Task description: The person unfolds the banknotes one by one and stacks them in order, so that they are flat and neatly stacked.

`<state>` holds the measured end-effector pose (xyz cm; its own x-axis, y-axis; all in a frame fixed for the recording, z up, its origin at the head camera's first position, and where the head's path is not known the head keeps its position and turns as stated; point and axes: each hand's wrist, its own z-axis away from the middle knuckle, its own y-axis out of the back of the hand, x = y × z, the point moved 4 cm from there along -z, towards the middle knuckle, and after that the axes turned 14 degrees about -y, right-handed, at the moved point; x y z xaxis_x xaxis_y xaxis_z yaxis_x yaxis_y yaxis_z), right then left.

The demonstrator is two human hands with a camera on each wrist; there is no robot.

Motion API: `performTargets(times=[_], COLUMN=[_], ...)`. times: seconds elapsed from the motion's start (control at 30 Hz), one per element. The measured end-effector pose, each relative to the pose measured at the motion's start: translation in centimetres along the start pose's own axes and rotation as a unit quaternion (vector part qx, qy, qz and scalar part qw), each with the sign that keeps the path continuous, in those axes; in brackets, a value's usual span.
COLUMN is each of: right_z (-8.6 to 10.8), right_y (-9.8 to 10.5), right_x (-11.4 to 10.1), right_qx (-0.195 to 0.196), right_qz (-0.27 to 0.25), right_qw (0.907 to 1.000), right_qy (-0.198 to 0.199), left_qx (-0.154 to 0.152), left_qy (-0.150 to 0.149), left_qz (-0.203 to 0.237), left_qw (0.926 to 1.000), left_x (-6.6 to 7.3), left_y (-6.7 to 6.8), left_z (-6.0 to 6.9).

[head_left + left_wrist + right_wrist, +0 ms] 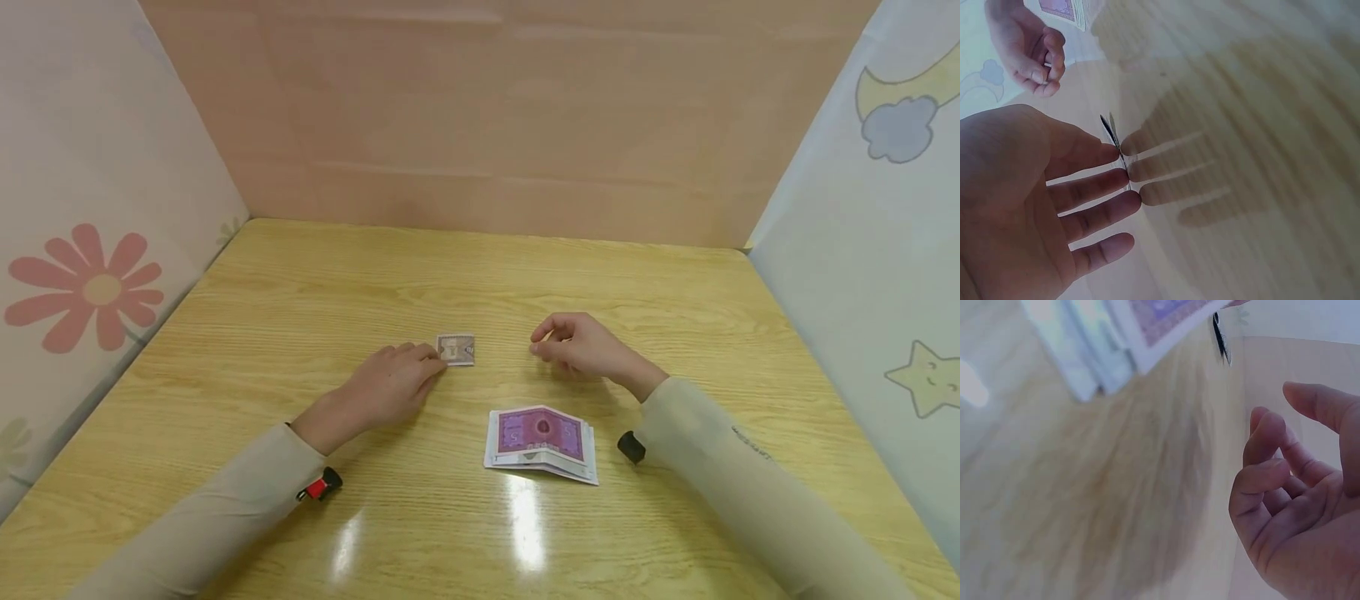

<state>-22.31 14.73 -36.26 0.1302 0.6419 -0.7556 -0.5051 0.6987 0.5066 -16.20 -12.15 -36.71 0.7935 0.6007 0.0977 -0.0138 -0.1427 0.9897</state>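
A small folded brown paper note (pixel 461 351) lies on the table near its middle. At its left edge is my left hand (pixel 386 385), with fingertips touching it. In the left wrist view the fingers of that hand (pixel 1094 215) are fairly straight against the thin edge of the folded note (pixel 1110 130). My right hand (pixel 581 346) hovers to the right of the note, fingers loosely bent and holding nothing. Seen from the right wrist, thumb and fingers of this hand (pixel 1300 500) are apart. Nearer to me lies a stack of creased paper notes (pixel 542 437), the top one purple.
The wood-grain table (pixel 360 275) is bounded by a peach back wall (pixel 487 117), a left wall with a pink flower (pixel 101 289) and a right wall with a star (pixel 926 379). Dark wrist-camera pieces (pixel 632 447) sit by both cuffs.
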Motion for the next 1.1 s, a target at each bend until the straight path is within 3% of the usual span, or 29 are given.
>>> performTargets(times=[0.4, 0.63, 1.1], right_z=[-3.8, -5.6, -6.8], right_y=[-2.4, -4.0, -4.4], right_x=[-3.3, -5.1, -5.3], right_qx=[-0.036, -0.049, -0.047], right_qz=[0.03, 0.091, 0.1], right_qw=[0.9989, 0.9945, 0.9939], right_qy=[0.007, 0.018, 0.005], left_qx=[0.016, 0.0, -0.009], left_qy=[0.026, 0.034, 0.018], left_qz=[0.04, 0.05, 0.026], left_qw=[0.9987, 0.9982, 0.9994], left_x=[-0.2, 0.1, 0.7], left_y=[-0.1, -0.2, -0.3], left_z=[0.1, -0.1, -0.6])
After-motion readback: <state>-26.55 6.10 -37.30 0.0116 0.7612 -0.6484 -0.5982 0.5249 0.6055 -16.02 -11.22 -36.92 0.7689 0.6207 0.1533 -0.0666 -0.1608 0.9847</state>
